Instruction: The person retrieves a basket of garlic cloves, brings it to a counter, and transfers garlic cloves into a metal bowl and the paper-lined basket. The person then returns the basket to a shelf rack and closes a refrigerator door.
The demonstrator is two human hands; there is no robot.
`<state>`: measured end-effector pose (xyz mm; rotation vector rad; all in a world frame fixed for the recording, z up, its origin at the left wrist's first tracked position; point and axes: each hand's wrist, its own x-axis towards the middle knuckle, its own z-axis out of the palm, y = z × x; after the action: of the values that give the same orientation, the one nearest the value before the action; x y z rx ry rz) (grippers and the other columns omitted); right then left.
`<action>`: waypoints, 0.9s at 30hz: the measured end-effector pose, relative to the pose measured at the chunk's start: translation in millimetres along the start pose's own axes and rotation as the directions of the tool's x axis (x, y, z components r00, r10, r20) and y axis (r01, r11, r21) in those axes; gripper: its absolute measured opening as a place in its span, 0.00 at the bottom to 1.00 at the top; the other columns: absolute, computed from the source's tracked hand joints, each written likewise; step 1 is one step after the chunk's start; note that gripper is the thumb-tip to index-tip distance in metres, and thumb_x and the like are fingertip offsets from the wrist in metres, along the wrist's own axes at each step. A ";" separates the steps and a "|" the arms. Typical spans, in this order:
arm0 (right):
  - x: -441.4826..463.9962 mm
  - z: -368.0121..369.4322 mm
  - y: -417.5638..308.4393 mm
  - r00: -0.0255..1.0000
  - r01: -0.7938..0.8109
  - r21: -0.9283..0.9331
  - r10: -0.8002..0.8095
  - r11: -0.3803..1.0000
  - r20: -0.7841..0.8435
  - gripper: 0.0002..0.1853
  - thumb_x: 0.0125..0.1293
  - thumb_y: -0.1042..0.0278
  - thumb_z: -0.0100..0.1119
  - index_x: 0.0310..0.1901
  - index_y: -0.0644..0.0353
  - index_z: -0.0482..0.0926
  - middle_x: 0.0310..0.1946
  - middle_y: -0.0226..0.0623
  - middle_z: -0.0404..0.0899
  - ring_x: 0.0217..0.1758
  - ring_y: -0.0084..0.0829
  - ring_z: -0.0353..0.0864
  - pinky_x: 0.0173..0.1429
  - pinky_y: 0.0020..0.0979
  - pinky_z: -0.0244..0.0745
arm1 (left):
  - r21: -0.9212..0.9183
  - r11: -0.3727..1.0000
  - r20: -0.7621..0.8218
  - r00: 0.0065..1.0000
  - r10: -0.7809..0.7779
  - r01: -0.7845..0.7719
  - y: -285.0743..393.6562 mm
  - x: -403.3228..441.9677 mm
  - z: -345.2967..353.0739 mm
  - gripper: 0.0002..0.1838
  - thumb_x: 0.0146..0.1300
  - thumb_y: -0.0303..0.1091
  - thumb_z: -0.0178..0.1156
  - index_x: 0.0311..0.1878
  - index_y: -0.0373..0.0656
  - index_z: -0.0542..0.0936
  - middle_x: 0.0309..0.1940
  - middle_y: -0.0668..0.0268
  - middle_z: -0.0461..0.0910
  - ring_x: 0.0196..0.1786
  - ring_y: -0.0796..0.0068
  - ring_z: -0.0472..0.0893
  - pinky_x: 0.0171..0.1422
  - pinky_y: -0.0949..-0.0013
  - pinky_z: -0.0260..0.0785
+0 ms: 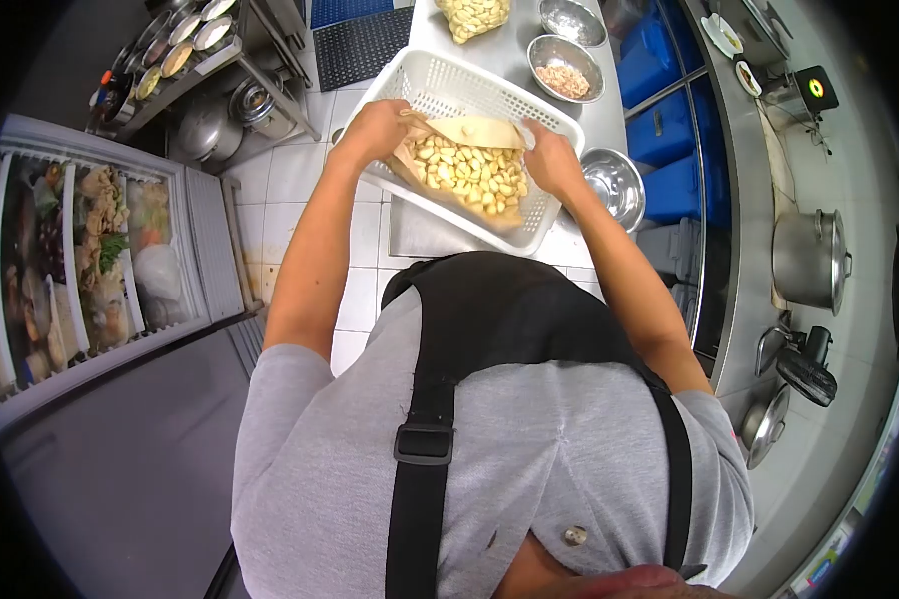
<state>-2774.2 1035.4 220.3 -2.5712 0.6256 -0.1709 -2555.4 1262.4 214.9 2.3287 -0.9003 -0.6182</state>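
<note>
A white perforated plastic basket (494,84) stands tilted across the metal counter in front of me. Inside it lies an open brown bag (469,131) full of peeled garlic cloves (464,172). My left hand (378,132) is closed on the bag's upper left edge. On the opposite side, my right hand (552,158) pinches the bag's right edge. Both sets of fingertips are partly hidden by the bag. The bag's mouth is spread between my hands, with the cloves showing.
A bowl of chopped pinkish food (561,80), another metal bowl (572,22) and a clear bag of cloves (472,16) sit farther back. By my right forearm is a steel bowl (614,186). An open food chiller (100,260) is at left; blue bins (661,130) are at right.
</note>
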 end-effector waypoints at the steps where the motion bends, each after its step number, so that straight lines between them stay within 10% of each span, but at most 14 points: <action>1: 10.2 14.2 15.6 0.999 0.041 -0.027 -0.041 0.999 0.012 0.19 0.64 0.72 0.57 0.56 0.62 0.79 0.41 0.58 0.85 0.51 0.58 0.84 0.59 0.52 0.76 | 0.005 1.000 0.002 1.000 -0.004 0.004 1.8 -1.9 -0.1 0.16 0.64 0.30 0.58 0.54 0.43 0.85 0.46 0.46 0.87 0.51 0.49 0.86 0.57 0.54 0.76; 11: -0.4 -21.4 -12.1 0.984 0.167 0.017 -0.168 0.986 0.060 0.15 0.67 0.74 0.52 0.54 0.60 0.79 0.48 0.52 0.83 0.52 0.55 0.83 0.57 0.50 0.78 | 0.086 0.996 -0.110 0.994 -0.018 0.028 4.8 -23.9 -6.5 0.16 0.65 0.33 0.61 0.55 0.43 0.84 0.48 0.46 0.86 0.53 0.47 0.84 0.59 0.52 0.75; 14: -13.6 -33.3 -10.3 0.822 0.520 0.012 -0.504 0.854 0.266 0.13 0.68 0.73 0.50 0.51 0.58 0.80 0.47 0.49 0.83 0.50 0.54 0.83 0.57 0.48 0.77 | 0.091 0.996 -0.043 0.999 0.001 0.003 4.0 -28.2 -10.1 0.15 0.64 0.34 0.63 0.54 0.44 0.84 0.47 0.47 0.86 0.53 0.47 0.84 0.59 0.53 0.75; 27: -32.8 -3.1 -2.2 0.626 0.724 -0.087 -0.599 0.684 0.499 0.11 0.64 0.69 0.53 0.38 0.64 0.84 0.41 0.49 0.86 0.49 0.49 0.86 0.53 0.45 0.80 | 0.024 0.997 -0.029 0.997 0.079 -0.078 6.0 -45.1 -13.4 0.17 0.62 0.24 0.61 0.54 0.39 0.84 0.46 0.48 0.87 0.50 0.52 0.86 0.58 0.60 0.74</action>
<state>-2803.1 1050.9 223.8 -2.8523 -0.5591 0.2776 -2580.4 1295.3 238.2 2.3045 -0.9845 -0.5424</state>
